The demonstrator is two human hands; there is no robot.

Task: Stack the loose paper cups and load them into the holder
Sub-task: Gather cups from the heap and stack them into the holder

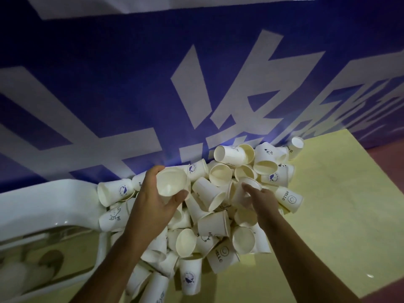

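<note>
A heap of several loose white paper cups with small blue prints lies on a pale yellow surface. My left hand is lifted over the heap's left side, shut around a cup whose open mouth faces me. My right hand reaches into the middle of the heap, and its fingers close on another cup that lies among the others. A glossy white cup holder stands at the left, its frame touching the heap's left edge.
A blue banner with large white characters rises right behind the heap. The yellow surface spreads to the right and ends at a reddish floor. Some cups lie by my forearms at the bottom.
</note>
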